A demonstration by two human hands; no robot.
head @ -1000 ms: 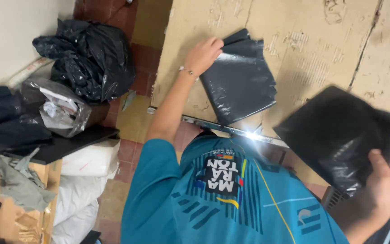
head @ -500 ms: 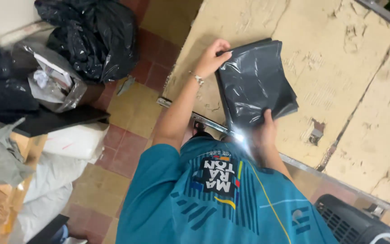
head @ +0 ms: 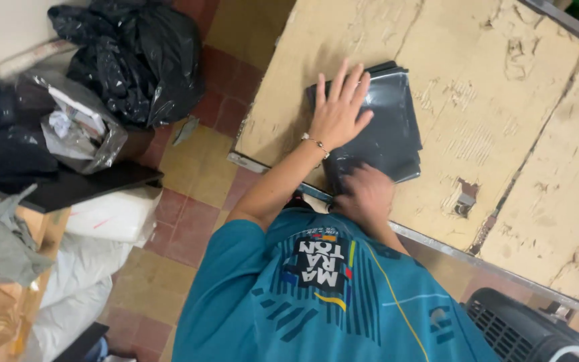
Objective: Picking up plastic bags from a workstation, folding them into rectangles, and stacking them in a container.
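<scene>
**Black plastic mailer bags: stacked flat on surface, both hands on them**

Black plastic mailer bags (head: pixel 387 127), glossy, squarish, sit as a small flat stack near the front edge of the worn beige wooden surface (head: pixel 504 100), edges roughly aligned, a few lower layers peeking out at the top and right.

Left hand (head: pixel 340 110): arm reaches up from the lower left, forearm bare, thin bracelet at the wrist. Palm down, fingers spread and straight, pressing flat on the stack's left half. Not gripping anything.

Right hand (head: pixel 364 194): pulled in close to the body at the stack's near edge, knuckles up, motion-blurred. Fingers look curled at the bags' lower edge; can't tell if they actually pinch it.

Surface has a metal rim along the front and gouges in the top layer. Person wears a teal printed shirt (head: pixel 323 295). On the tiled floor to the left: a crumpled black rubbish bag (head: pixel 135 53) and a clear plastic bag of scraps (head: pixel 78 131).
</scene>
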